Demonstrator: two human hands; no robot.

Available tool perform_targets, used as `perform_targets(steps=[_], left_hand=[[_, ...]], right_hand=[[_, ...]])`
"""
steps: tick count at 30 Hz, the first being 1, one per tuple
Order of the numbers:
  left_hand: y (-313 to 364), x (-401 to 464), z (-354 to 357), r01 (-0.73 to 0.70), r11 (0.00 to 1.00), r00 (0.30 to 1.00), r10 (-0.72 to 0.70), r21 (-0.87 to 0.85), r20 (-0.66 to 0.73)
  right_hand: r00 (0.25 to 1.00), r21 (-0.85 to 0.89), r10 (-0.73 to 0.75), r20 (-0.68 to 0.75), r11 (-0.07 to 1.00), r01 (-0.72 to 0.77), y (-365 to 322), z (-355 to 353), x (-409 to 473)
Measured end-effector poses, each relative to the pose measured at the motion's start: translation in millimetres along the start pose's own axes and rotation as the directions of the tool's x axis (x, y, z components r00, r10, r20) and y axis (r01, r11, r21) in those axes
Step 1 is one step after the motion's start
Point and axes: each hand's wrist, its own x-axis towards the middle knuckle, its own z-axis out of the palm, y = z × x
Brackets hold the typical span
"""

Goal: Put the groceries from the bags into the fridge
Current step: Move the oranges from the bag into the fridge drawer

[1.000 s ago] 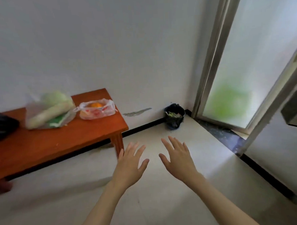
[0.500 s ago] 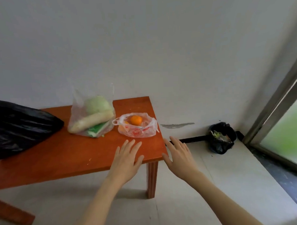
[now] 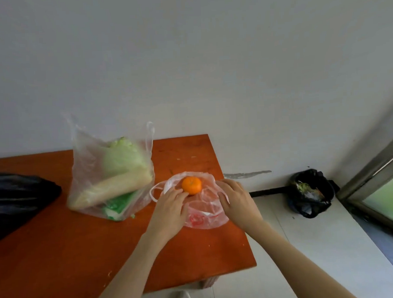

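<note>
Two hands flank the small clear bag [image 3: 205, 212]: left hand [image 3: 170, 212] touches the orange [image 3: 191, 185] with loosely spread fingertips, right hand [image 3: 237, 202] pinches the bag's rim just beside it.

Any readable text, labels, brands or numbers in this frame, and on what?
None can be read.
Red print on the small plastic bag under the hands: too blurred.
Green and white packet in the larger clear bag: print too blurred.
Orange, black bag, table: no text visible.
</note>
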Motion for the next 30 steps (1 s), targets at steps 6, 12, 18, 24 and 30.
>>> perform_targets(steps=[6, 12, 18, 24, 30], left_hand=[[-39.3, 66.3, 25.0, -0.057, 0.992, 0.992, 0.068, -0.108, 0.102], [-78.5, 86.0, 46.6, -0.04, 0.988, 0.976, 0.071, -0.149, 0.205], [-101.4, 92.0, 56.9, -0.037, 0.998, 0.966, 0.051, -0.056, 0.255], [-116.1, 99.1, 58.3, 0.022, 0.992, 0.955, -0.058, 0.125, 0.292], [-120.6, 108.0, 55.7, 0.049, 0.972, 0.869, -0.156, 0.232, 0.469]], right_hand=[[0.985, -0.052, -0.11, 0.135, 0.992, 0.118, 4.2, 48.1, 78.1], [0.923, -0.114, -0.19, 0.335, 0.964, 0.24, 28.9, 89.6, 124.7], [0.838, -0.16, -0.115, 0.533, 0.959, 0.234, 31.5, 117.5, 146.9], [0.828, -0.174, -0.115, 0.549, 0.953, 0.247, 38.5, 136.8, 159.4], [0.791, -0.119, -0.131, 0.597, 0.961, 0.249, 46.4, 150.2, 165.6]])
